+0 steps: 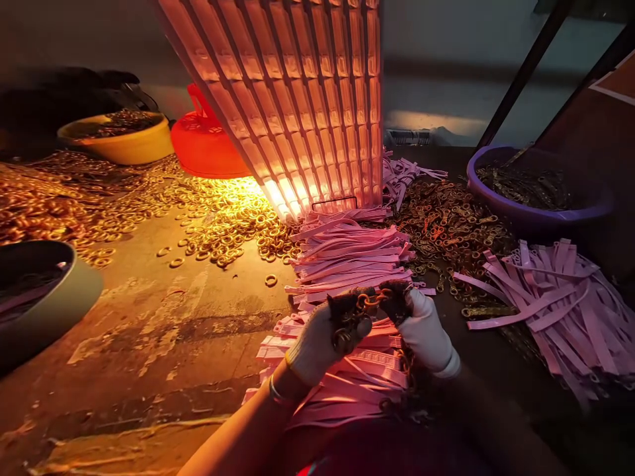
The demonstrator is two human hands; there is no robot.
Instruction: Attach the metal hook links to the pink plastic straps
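Observation:
Above the pink straps (347, 264), my two gloved hands meet in front of me; the gloves are white with dark fingers. My left hand (337, 330) is closed, with a few metal rings in its palm and one metal ring (366, 301) at its fingertips. Pinched in my right hand (417, 317) is a small metal clasp (383, 295) that touches this ring; dark fingertips partly hide it. The straps lie crosswise in stacked rows beneath and beyond my hands.
Loose metal rings (223, 225) spread across the left of the table, beside a yellow basin (133, 145) and a grey-green basin (79, 297). A glowing red lamp (208, 145) stands behind a ribbed panel (317, 99). Rightward are metal clasps (446, 218), a purple basin (536, 215) and more pink straps (570, 304).

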